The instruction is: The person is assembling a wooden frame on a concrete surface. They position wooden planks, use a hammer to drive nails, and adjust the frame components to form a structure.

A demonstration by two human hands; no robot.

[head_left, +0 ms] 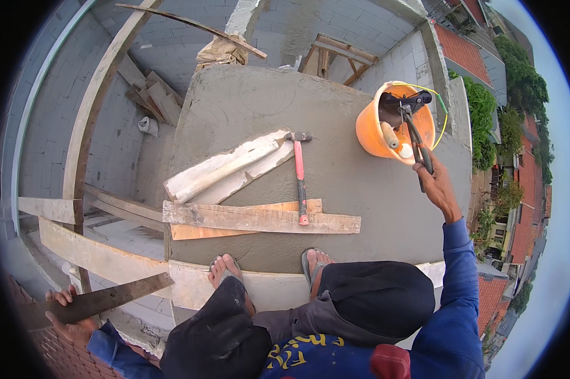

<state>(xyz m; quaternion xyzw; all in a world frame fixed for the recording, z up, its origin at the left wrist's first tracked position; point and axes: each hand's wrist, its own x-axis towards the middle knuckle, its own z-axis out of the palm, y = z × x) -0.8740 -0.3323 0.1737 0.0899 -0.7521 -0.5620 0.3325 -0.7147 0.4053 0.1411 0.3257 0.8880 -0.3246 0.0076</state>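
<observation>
the right hand (438, 184) is wrapped around the handle end of a pair of dark pincers (415, 134), which point away from it, their head over the mouth of an orange bucket (373, 131). whether they touch anything inside, i cannot tell. the left hand (71, 323) is closed around a dark plank (118, 298), fingers over its far edge; the plank runs out to that hand's right, its other end in the air.

the bucket stands just ahead and a little left of the right hand, with a wooden handle (389, 134) and a black tool (416, 99) in it, and a yellow-green cord (446, 104) loops past its rim.

farther to the right hand's left, a red-handled hammer (300, 174) lies on the grey slab (361, 189), its handle end over two stacked boards (260, 218). beyond those, whitish boards (231, 165) lie slanted.

past both hands rise grey block walls (285, 31); tiled roofs (465, 54) show off to the right.
</observation>
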